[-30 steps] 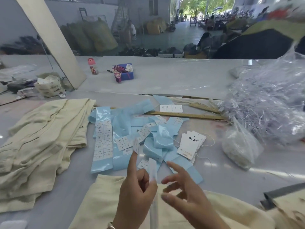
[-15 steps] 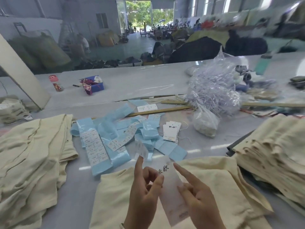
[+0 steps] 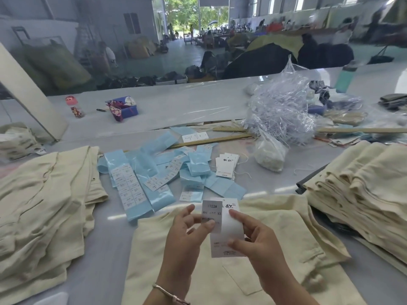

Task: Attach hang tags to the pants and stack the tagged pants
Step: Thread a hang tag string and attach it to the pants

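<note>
Left hand [image 3: 189,230] now pinches a small size sticker [image 3: 211,216] (reads "1103#", "XS") by thumb and fingers; right hand [image 3: 253,238] pinches the white hang tag [image 3: 229,230] at its right edge, thumb near the bottom. Change vs half a second ago: the sticker was held apart above the tag, now it overlaps the tag's upper left corner, looks about to be pressed on or just laid. So the tag-prep step is nearly done; tag is not yet on the garment. Both are held just above the cream pants [image 3: 220,271] lying flat on the table [image 3: 105,249] in front. Beyond: blue sticker backing strips [image 3: 141,186], spare hang tags [image 3: 226,165]. Cream piles at left [image 3: 44,205] and right [image 3: 356,183]; cannot tell which is tagged.
</note>
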`<action>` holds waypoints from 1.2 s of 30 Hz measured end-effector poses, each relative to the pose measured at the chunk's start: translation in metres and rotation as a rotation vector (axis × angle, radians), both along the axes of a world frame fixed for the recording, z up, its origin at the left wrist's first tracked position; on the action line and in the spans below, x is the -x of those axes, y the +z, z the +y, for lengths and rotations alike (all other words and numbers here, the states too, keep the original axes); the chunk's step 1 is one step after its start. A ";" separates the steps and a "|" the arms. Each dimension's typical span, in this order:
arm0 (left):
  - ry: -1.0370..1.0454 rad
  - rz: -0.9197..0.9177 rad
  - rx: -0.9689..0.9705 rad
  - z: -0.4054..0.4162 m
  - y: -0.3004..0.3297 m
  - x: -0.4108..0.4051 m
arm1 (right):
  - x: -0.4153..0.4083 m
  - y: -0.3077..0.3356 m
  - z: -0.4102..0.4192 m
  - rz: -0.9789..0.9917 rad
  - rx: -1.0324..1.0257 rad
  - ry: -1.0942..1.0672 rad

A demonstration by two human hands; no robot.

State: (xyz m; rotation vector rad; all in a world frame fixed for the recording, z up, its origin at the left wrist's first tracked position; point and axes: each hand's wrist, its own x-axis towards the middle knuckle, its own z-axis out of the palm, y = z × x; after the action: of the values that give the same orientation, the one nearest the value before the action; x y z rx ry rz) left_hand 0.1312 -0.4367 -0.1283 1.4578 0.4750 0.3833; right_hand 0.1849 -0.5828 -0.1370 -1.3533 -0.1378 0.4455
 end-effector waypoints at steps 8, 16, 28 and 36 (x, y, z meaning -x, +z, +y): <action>0.097 -0.058 0.037 -0.040 0.004 -0.014 | -0.005 0.010 -0.012 -0.123 -0.019 0.037; 0.169 -0.046 -0.146 -0.057 0.004 -0.019 | -0.011 0.014 -0.021 -0.191 -0.126 0.111; 0.198 -0.230 -0.384 -0.064 0.003 -0.018 | -0.017 0.023 -0.023 -0.206 -0.270 0.158; 0.238 -0.237 -0.246 -0.069 -0.002 -0.015 | -0.020 0.018 -0.019 -0.158 -0.305 0.172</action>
State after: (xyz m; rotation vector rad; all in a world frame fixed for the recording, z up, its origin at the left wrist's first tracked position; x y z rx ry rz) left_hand 0.1465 -0.5061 -0.1305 1.5714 0.4212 0.8181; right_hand 0.2048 -0.6023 -0.1189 -1.0783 -0.4379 0.4413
